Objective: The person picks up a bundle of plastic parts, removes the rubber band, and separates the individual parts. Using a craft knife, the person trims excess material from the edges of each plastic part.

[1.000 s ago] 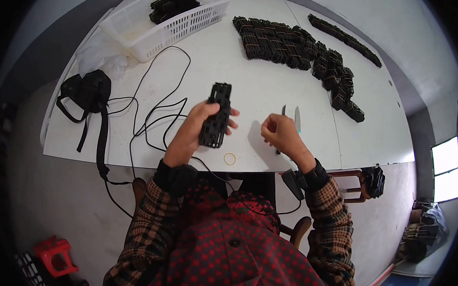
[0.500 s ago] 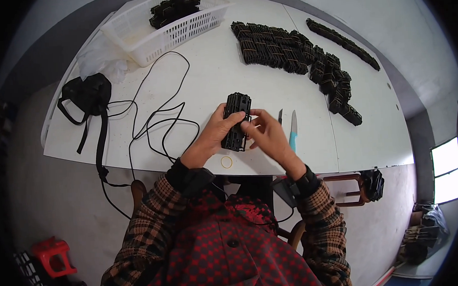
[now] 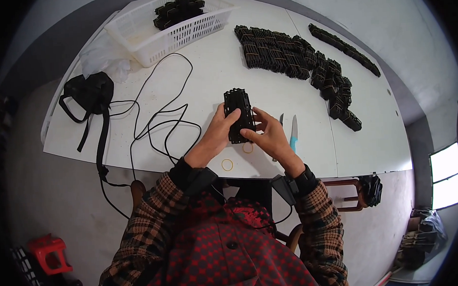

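My left hand (image 3: pixel 216 133) grips the left side of a stack of black slotted plastic parts (image 3: pixel 238 117), its thumb lying across the top face. On the stack's lower right side my right hand (image 3: pixel 269 139) is closed, thumb pressed on the face and fingers at the edge. The stack is held above the white table (image 3: pixel 288 102), near its front edge. Below it lie two thin yellow rubber bands: one (image 3: pixel 227 165) lies apart, while the other (image 3: pixel 247 148) is just under the stack's lower end. A knife with a light blue handle (image 3: pixel 294 140) is right of my right hand.
A second dark blade (image 3: pixel 281 118) lies beside the knife. Banded black bundles (image 3: pixel 273 51) spread across the back right, with a long row (image 3: pixel 345 48) behind. A white basket (image 3: pixel 196 29) holds more. At left are a looped black cable (image 3: pixel 158 111), a black strapped pouch (image 3: pixel 91 93) and plastic bag (image 3: pixel 100 61).
A second yellow rubber band now shows on the table below the stack. The stack has shifted slightly up and shows a different face, with my right fingers resting along its side.
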Motion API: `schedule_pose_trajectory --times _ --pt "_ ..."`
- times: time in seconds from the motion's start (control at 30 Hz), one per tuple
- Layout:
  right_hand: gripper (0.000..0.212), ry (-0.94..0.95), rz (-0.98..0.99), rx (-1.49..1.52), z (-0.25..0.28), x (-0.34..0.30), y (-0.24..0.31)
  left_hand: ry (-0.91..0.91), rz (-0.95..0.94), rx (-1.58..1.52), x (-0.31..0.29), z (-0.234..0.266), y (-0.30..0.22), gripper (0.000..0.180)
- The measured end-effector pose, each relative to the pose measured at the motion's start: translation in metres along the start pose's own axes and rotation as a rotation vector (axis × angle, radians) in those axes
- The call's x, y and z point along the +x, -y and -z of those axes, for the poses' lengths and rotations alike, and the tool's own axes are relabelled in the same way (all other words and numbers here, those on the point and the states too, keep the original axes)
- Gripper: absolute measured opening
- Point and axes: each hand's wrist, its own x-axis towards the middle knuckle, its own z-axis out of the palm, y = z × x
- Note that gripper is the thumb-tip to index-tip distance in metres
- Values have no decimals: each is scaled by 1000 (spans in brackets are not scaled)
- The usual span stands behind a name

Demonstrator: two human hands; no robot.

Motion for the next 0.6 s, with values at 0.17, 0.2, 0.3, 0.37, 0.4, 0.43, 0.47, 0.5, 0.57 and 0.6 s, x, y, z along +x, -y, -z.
schedule_pose_trajectory --times 0.17,0.2,0.3,0.37,0.4,0.43,0.47,0.5,0.57,0.6 --pt "69 -107 93 -172 -3 8 1 -28 -71 -3 11 9 9 34" --pt "69 -106 97 -174 -3 10 3 -27 -74 -3 14 11 10 34" --pt "65 -120 45 -351 -4 14 10 -67 -35 53 23 19 13 32" --pt "62 -132 37 -365 -8 17 8 -78 -13 85 25 26 15 31" --pt "59 -147 24 -380 -10 18 7 -88 13 115 27 29 15 30" --pt "56 -160 12 -394 -12 19 7 -99 39 146 29 32 14 30" --pt "56 -161 16 -394 -15 20 7 -98 35 147 30 36 13 30" --pt "56 -177 37 -420 -19 22 7 -96 34 172 30 41 12 31" --pt "57 -210 76 -469 -26 24 7 -93 35 222 31 45 7 34" --pt "57 -210 77 -468 -29 26 6 -94 34 223 30 44 4 34"
